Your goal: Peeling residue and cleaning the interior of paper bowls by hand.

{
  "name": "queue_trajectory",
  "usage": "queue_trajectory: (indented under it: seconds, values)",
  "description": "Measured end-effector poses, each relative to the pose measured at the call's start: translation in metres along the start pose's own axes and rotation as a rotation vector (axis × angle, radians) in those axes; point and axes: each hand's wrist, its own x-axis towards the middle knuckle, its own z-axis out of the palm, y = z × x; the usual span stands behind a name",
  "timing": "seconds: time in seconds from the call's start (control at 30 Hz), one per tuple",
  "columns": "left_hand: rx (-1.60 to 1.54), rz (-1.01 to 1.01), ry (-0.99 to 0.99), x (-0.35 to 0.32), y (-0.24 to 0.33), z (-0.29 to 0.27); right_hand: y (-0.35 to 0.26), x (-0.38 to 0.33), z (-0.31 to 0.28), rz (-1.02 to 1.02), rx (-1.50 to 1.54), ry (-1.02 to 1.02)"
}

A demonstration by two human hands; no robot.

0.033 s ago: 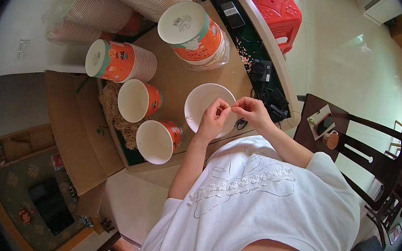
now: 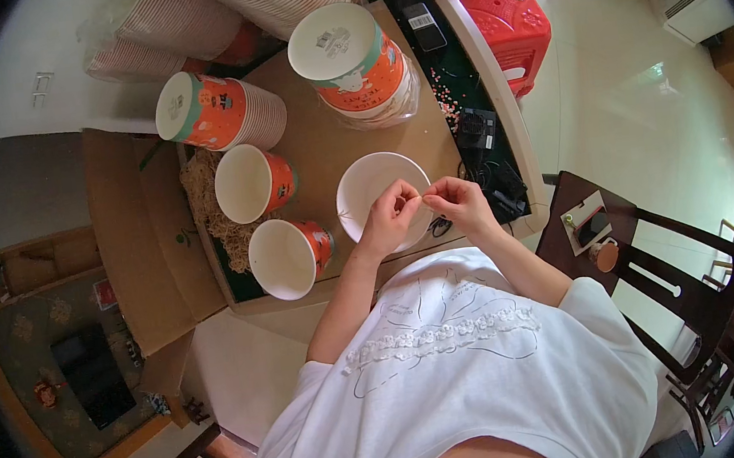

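My left hand and my right hand meet fingertip to fingertip, both pinched closed. Whatever lies between the fingers is too small to make out. They are over the right side of a white round tub, whose mouth faces up. A thin tan strand shows at the tub's left rim. To the left, two orange paper tubs lie tilted with their white insides showing: an upper one and a lower one. Beside them is a heap of tan shredded fibre.
Nested paper tubs stand farther back, one stack tipped and another in clear wrap. An open cardboard box is at the left. On the table's right edge lie a black device, pink bits and black cables. A red stool stands beyond.
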Motion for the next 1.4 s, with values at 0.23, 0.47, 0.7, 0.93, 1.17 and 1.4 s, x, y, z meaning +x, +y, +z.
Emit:
queue_trajectory:
  seconds: [0.23,0.47,0.7,0.93,1.17,1.4]
  values:
    - [0.378,-0.013,0.052,0.002,0.011,0.012,-0.007,-0.002,-0.007,0.006,0.075,0.047]
    - [0.409,0.048,0.246,-0.003,-0.021,0.024,0.021,0.017,-0.008,-0.196,-0.051,0.144]
    - [0.040,-0.056,0.232,-0.012,0.003,-0.010,0.001,0.022,0.024,-0.372,-0.136,0.121]
    - [0.090,-0.043,0.186,-0.012,-0.007,-0.009,0.001,0.017,0.023,-0.416,-0.190,0.096]
    - [0.146,-0.010,0.130,-0.009,-0.001,-0.002,0.005,0.017,0.016,-0.408,-0.266,0.092]
    - [0.181,0.088,0.157,-0.003,-0.008,0.007,0.010,0.010,0.002,-0.313,-0.244,0.064]
